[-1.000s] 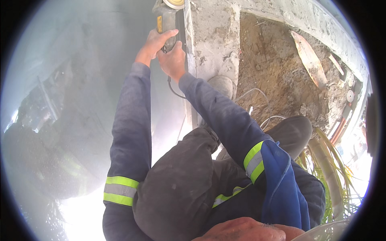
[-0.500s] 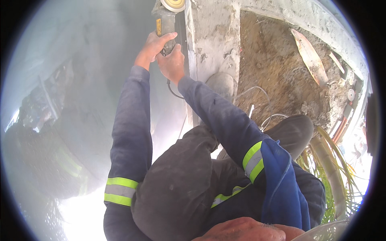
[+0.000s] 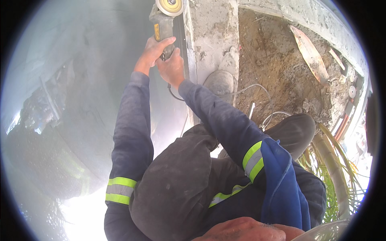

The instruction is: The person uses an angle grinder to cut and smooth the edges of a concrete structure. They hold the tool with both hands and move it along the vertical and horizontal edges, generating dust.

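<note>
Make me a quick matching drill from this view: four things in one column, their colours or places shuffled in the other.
Column one
1. power tool
2. pointed board
3. sleeve band
4. leafy plant

Column two
A. at the picture's lower right
B. held by left hand and right hand
C. green-yellow and grey
D. on brown soil

Pairs: 1-B, 2-D, 3-C, 4-A

The grinder (image 3: 164, 23), its disc (image 3: 170, 7) cropped at the upper edge, partly hides the left hand (image 3: 152, 51). The right sleeve (image 3: 223, 110) partly covers a shoe (image 3: 220, 82)
</note>
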Tool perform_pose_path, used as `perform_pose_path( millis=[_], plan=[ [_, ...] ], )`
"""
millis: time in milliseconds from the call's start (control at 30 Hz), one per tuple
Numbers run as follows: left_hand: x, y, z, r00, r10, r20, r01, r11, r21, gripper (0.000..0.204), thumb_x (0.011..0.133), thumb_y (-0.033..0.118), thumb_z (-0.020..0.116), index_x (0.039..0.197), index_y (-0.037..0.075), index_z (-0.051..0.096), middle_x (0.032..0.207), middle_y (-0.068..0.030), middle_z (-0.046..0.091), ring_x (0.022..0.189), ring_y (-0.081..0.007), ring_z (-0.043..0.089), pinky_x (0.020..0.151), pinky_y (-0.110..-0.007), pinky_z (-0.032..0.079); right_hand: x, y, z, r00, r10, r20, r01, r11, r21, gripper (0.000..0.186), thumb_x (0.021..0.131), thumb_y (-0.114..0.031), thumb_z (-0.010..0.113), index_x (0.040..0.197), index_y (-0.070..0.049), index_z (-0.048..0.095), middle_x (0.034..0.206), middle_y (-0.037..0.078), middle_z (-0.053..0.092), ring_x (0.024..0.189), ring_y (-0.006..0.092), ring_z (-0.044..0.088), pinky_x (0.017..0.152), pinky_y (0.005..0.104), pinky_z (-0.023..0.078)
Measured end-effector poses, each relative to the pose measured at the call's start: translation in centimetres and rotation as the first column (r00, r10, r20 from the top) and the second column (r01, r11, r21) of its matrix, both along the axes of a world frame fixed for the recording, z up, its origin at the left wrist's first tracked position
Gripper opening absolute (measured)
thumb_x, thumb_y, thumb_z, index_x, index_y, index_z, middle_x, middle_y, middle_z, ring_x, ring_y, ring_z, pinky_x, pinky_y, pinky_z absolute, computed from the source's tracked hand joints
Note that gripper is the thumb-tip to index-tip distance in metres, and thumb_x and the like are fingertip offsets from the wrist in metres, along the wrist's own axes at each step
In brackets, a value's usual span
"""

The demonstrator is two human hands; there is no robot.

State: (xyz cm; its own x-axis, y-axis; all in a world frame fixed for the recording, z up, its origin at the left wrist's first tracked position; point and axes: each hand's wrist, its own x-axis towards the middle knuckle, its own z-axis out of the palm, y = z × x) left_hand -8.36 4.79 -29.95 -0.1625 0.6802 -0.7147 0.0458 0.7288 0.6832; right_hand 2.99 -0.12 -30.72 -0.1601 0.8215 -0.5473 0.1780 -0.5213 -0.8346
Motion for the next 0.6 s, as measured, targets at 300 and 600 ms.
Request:
perform_pose_path(
  millis=[300,600],
  plan=[
    [-0.3,1.9,-0.1,1.0,0.023,0.02,-0.023,1.0,-0.004,0.058,0.084,0.031,0.083,0.126,-0.004,0.063,0.112,-0.0132,0.068,0.1,-0.0228,0.068,0.085,-0.038,0.054,-0.1,2.0,0.8,0.999,-0.026,-0.036,0.026,1.0,-0.002,0.046,0.085,-0.019,0.077,0.101,0.008,0.043,0.083,0.025,0.069,0.076,0.0392,0.073,0.068,0.0456,0.056],
    [0.2,3.8,0.1,0.999,-0.046,-0.001,0.046,0.999,0.019,0.057,0.087,0.034,0.08,0.125,-0.003,0.06,0.109,-0.0111,0.065,0.096,-0.0208,0.067,0.08,-0.037,0.056,-0.3,3.7,0.1,0.999,-0.038,-0.017,0.038,0.999,-0.007,0.049,0.084,-0.021,0.078,0.102,0.01,0.044,0.086,0.027,0.069,0.078,0.0394,0.073,0.069,0.0452,0.056]
  ],
)
